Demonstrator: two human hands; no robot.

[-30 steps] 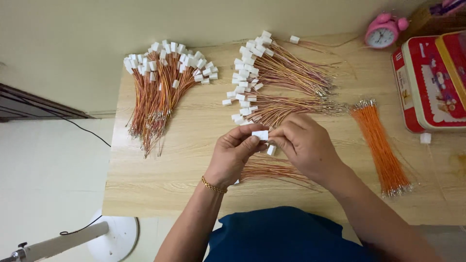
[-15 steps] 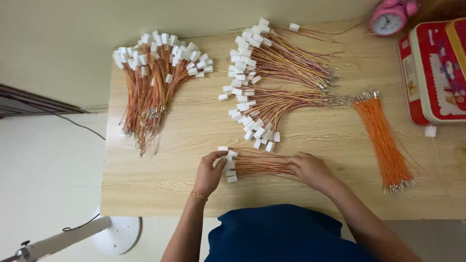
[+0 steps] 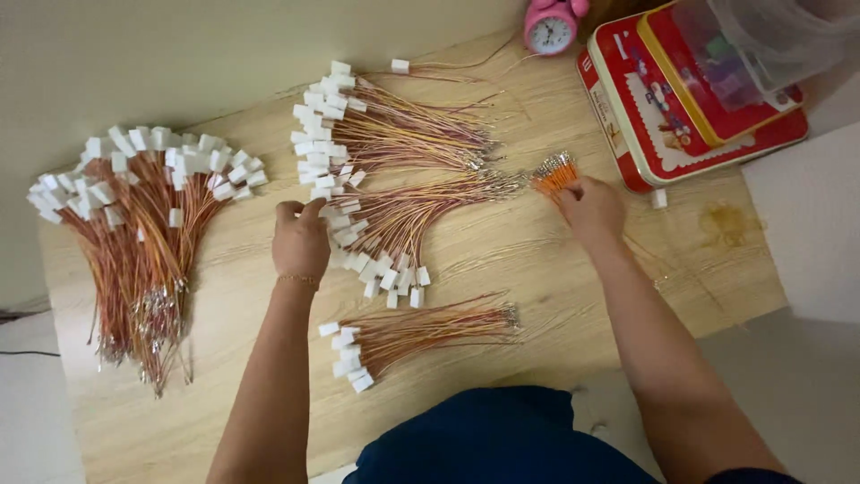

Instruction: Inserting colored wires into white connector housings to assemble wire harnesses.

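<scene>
My left hand lies on the wooden table, fingers curled onto the white connectors at the left end of the middle wire bundle. My right hand pinches the top ends of a bunch of orange wires; my arm hides the remainder of that bunch. A small bundle of wires with white connectors lies loose near the front edge, between my arms. Another bundle lies above the middle one.
A large fan-shaped pile of connector wires covers the left of the table. At the back right stand a pink alarm clock, a red tin and a clear plastic container. A loose white connector lies near the tin.
Both hands let go of the small front bundle. My left hand moved up to the middle bundle's connectors. My right hand moved up and right to the orange wires.
</scene>
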